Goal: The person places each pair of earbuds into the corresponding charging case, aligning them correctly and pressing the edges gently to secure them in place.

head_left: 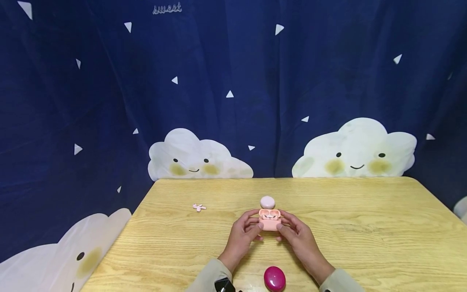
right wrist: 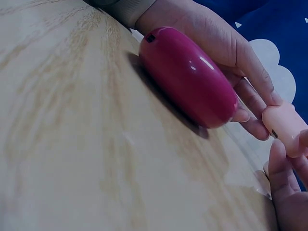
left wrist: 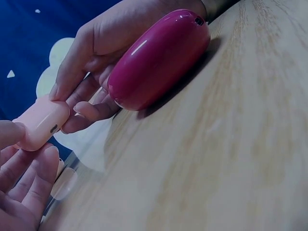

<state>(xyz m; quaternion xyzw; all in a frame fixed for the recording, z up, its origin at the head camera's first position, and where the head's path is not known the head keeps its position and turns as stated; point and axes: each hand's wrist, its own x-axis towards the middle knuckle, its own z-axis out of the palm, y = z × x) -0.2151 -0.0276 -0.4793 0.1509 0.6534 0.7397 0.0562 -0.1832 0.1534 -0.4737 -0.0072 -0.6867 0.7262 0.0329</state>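
Both hands hold a small peach earbud case (head_left: 270, 224) just above the wooden table (head_left: 365, 227), near its middle. Its lid stands open and light earbud shapes show inside. My left hand (head_left: 255, 225) pinches the case's left side, my right hand (head_left: 283, 225) its right side. In the left wrist view the case (left wrist: 41, 124) sits between my left fingers (left wrist: 29, 178) and my right fingers (left wrist: 79, 77). The right wrist view shows the case (right wrist: 288, 126) at the far right above my right fingers (right wrist: 284, 168).
A glossy magenta oval case (head_left: 274, 278) lies near the front edge between my wrists, large in the wrist views (left wrist: 159, 57) (right wrist: 190, 77). A pale pink round case (head_left: 267, 201) sits just behind the hands. A loose pink earbud (head_left: 199, 207) lies left. A blue cloud curtain (head_left: 233, 89) hangs behind.
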